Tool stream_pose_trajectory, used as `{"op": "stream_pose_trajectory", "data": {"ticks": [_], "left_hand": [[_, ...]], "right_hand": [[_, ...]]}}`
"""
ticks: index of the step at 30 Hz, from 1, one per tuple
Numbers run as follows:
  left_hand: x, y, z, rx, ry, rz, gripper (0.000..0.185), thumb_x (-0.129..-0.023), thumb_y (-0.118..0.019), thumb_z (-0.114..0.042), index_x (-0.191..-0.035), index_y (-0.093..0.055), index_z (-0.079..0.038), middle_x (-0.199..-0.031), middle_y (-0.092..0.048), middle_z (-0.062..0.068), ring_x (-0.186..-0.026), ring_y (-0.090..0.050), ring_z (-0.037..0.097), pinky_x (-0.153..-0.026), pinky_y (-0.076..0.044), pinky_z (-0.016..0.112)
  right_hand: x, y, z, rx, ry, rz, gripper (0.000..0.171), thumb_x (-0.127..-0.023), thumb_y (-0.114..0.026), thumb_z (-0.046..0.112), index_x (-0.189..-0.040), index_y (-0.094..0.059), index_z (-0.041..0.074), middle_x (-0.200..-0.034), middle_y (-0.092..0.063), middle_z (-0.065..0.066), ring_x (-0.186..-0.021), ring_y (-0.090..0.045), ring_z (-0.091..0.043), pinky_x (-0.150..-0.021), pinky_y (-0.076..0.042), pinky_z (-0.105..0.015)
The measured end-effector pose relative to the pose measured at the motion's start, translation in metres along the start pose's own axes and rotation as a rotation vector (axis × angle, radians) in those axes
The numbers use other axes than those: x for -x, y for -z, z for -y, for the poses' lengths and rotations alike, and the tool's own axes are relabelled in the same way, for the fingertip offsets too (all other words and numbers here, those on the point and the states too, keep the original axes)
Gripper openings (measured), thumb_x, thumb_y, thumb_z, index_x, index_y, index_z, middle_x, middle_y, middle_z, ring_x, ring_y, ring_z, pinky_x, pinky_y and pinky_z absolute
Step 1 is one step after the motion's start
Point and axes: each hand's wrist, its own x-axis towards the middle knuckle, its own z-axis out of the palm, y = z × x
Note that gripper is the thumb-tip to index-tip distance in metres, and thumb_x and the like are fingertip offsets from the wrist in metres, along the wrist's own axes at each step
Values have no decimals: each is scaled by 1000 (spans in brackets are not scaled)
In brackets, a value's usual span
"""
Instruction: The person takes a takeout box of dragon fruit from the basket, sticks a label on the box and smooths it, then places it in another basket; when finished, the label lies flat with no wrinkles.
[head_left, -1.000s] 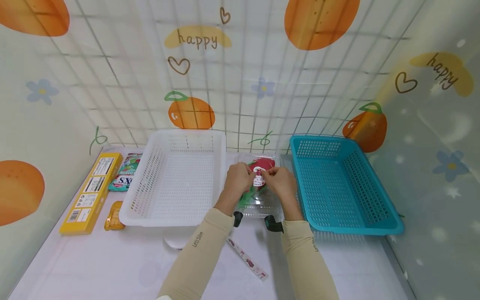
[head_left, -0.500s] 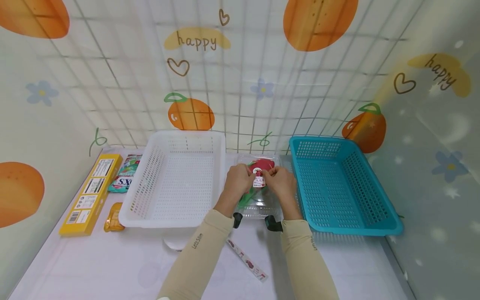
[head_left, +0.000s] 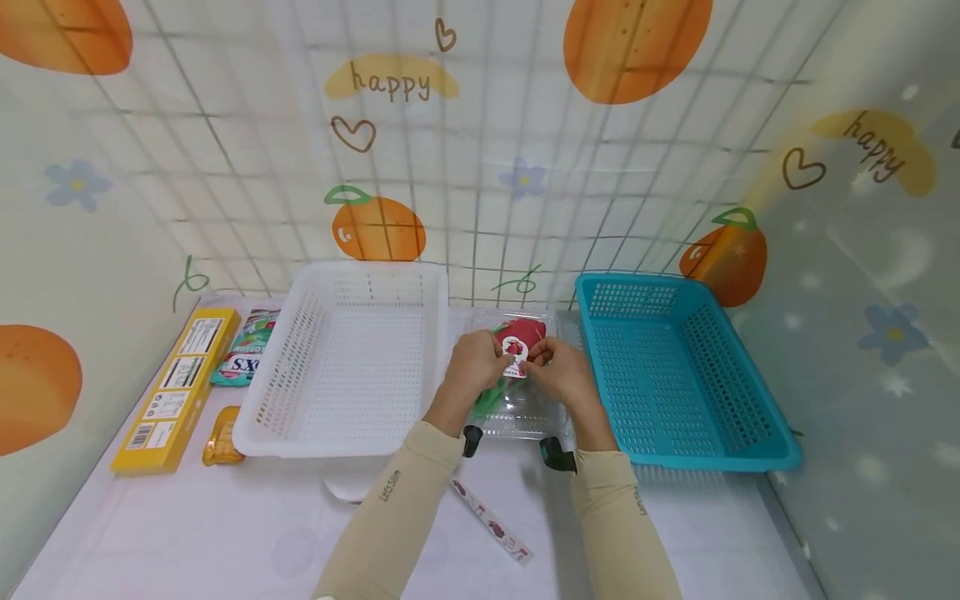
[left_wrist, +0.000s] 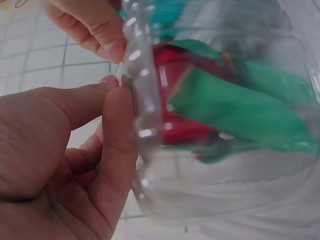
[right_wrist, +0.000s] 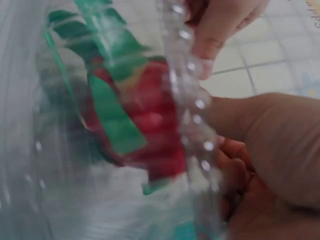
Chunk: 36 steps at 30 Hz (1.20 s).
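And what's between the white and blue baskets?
The head view shows a clear box with red fruit inside, a label, the left hand and right hand.

White label (head_left: 514, 353), clear box (head_left: 525, 410), red fruit (head_left: 530, 328) inside

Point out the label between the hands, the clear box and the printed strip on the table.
Label (head_left: 514, 345): head view, on its round upper part.
Clear box (head_left: 517, 431): head view, on its near rim.
Printed strip (head_left: 492, 525): head view, about midway along it.

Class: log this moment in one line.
left hand: pinches label; right hand: pinches label; clear container: red-green item inside; printed strip: on table
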Motion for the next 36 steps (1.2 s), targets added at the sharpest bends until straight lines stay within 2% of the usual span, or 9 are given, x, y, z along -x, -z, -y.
{"op": "stream_pose_trajectory", "data": {"ticks": [10, 16, 20, 24, 28, 36], "left_hand": [[0, 1, -1, -58, -27, 4, 25, -88, -81, -22, -81, -67, -3, -65, -63, 5, -52, -53, 13, -45, -38, 21], [2, 0, -2, -105, -38, -11, 22, -88, -81, -23, -88, -70, -4, -80, -69, 6, -67, -57, 17, -52, -41, 23], [1, -1, -4, -140, -43, -9, 20, -89, -80, -24, -97, -70, -8, -83, -69, 5, -72, -58, 19, -58, -44, 26], [0, -1, -5, -150, -42, -11, 22, -90, -77, -25, -106, -70, -11, -84, -67, 3, -73, -57, 18, -62, -45, 27], [0, -1, -6, -150, -50, -17, 23, -91, -76, -25, -109, -70, -12, -82, -66, 2, -73, -57, 18, -59, -43, 28], [-2, -4, -3, -169, -76, -41, 18, -94, -73, -26, -107, -71, -15, -76, -63, 1, -70, -56, 18, -56, -40, 27]], "right_hand": [[2, 4, -2, -22, 52, 32, 27, -87, -81, 17, -105, -65, 6, -91, -65, -9, -86, -57, -23, -67, -44, -28], [1, 3, -5, -21, 91, 39, 39, -87, -81, 18, -121, -67, 8, -96, -66, -10, -90, -58, -25, -71, -46, -30], [1, 2, -6, -24, 105, 36, 44, -88, -82, 19, -128, -69, 11, -98, -67, -9, -95, -58, -26, -67, -47, -29], [1, 3, -5, -40, 94, 31, 42, -87, -82, 21, -127, -73, 10, -95, -68, -8, -96, -58, -27, -63, -46, -26], [2, 3, -4, -34, 81, 19, 37, -87, -83, 23, -121, -76, 9, -95, -71, -8, -90, -59, -26, -61, -44, -26], [4, 2, -5, -1, 91, -8, 30, -86, -83, 22, -114, -79, 11, -117, -75, -14, -92, -62, -27, -66, -47, -26]]}}
